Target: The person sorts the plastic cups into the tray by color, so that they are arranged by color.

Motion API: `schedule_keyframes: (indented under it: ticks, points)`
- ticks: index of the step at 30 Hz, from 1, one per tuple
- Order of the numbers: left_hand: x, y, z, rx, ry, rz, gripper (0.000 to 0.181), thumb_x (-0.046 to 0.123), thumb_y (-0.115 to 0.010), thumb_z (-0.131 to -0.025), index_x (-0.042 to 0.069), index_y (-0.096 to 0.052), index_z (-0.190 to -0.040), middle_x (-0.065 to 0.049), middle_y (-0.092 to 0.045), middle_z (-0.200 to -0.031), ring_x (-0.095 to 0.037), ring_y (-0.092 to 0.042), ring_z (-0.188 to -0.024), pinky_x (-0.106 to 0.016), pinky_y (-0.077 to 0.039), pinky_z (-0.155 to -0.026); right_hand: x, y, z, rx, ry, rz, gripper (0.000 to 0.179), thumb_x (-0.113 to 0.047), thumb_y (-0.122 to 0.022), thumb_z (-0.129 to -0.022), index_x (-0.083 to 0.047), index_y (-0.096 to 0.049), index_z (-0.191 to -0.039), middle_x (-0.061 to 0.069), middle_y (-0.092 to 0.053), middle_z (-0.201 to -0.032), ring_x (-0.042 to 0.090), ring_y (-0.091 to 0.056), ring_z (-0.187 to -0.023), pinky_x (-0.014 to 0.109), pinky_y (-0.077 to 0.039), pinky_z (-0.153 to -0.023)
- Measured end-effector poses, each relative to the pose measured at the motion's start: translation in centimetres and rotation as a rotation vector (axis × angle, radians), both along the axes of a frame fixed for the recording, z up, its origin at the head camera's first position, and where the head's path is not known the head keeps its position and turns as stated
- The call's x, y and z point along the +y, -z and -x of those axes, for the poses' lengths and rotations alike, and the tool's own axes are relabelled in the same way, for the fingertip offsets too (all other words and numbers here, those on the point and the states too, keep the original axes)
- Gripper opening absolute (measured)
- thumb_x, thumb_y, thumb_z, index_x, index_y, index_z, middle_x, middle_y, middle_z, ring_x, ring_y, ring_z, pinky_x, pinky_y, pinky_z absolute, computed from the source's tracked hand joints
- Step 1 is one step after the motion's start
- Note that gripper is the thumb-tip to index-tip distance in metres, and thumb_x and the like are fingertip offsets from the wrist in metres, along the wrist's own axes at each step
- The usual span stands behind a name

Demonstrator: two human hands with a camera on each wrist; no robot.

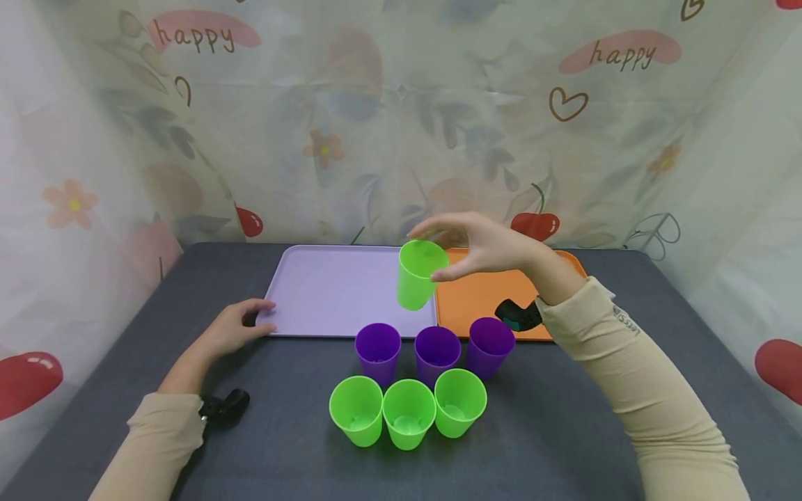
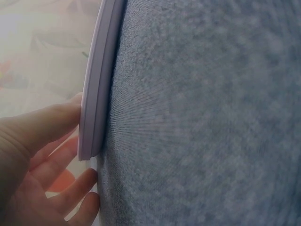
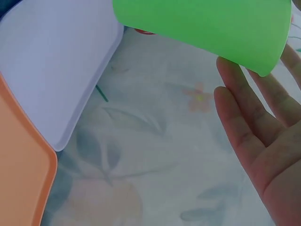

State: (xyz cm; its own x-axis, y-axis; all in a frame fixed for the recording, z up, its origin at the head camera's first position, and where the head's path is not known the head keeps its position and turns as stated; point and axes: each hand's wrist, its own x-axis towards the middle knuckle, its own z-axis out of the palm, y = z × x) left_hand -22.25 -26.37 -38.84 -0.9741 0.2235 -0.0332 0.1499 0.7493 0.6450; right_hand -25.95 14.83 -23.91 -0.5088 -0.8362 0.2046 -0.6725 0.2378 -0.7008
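My right hand point(image 1: 479, 243) holds a bright green cup point(image 1: 413, 282) near its rim, thumb at the near side and fingers behind. The cup is upright, slightly tilted, and overlaps the right part of the lavender tray point(image 1: 338, 285) in the head view. In the right wrist view the green cup point(image 3: 207, 33) crosses the top, fingertips along its wall. At the lavender tray's left edge, my left hand point(image 1: 232, 327) touches the rim with thumb and finger. Some of its fingertips pass behind the tray rim point(image 2: 96, 94) in the left wrist view.
An orange tray point(image 1: 470, 299) adjoins the lavender one on the right, partly behind my right arm. Three purple cups point(image 1: 377, 351) stand in front of the trays, with three green cups point(image 1: 409, 417) nearer me. Printed curtains point(image 1: 401, 139) enclose the dark table point(image 1: 282, 431).
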Motion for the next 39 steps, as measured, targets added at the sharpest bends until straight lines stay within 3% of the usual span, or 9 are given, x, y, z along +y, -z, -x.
schedule_keyframes:
  ticks: [7,19,29,39]
  points:
    - [0.0,0.0,0.0,-0.001,0.001,-0.002,0.049,0.023,-0.065,-0.087,-0.001,-0.052,-0.127,-0.029,-0.048,-0.133,-0.045,-0.039,-0.125,-0.062,-0.026,-0.105,-2.4,0.7,1.4,-0.022,-0.009,-0.032,0.055,-0.01,-0.074,-0.077,-0.003,-0.052,-0.127,0.014,-0.059,-0.122,0.022,-0.066,-0.1,0.037,-0.05,-0.092]
    - [-0.1,-0.2,-0.1,-0.039,-0.003,-0.001,0.052,0.027,-0.064,-0.088,0.0,-0.05,-0.13,-0.028,-0.045,-0.136,-0.045,-0.037,-0.126,-0.063,-0.025,-0.105,-6.1,2.6,3.3,-0.066,-0.015,-0.088,0.057,-0.008,-0.074,-0.077,-0.001,-0.05,-0.129,0.017,-0.058,-0.126,0.027,-0.064,-0.106,0.032,-0.049,-0.095]
    - [-0.2,0.0,0.0,-0.023,-0.001,-0.003,0.052,0.026,-0.065,-0.087,-0.001,-0.051,-0.129,-0.029,-0.046,-0.136,-0.045,-0.037,-0.126,-0.062,-0.026,-0.105,-8.7,3.9,4.1,-0.018,0.029,-0.181,0.058,-0.016,-0.076,-0.077,-0.006,-0.052,-0.129,0.012,-0.056,-0.13,0.028,-0.061,-0.111,0.034,-0.049,-0.096]
    - [-0.2,0.1,0.1,-0.016,0.003,-0.004,0.051,0.025,-0.065,-0.087,-0.001,-0.051,-0.129,-0.029,-0.046,-0.135,-0.045,-0.038,-0.125,-0.062,-0.026,-0.105,-11.7,3.8,4.7,0.007,0.008,-0.243,0.059,-0.018,-0.075,-0.077,-0.007,-0.05,-0.13,0.011,-0.055,-0.133,0.027,-0.059,-0.115,0.03,-0.048,-0.096]
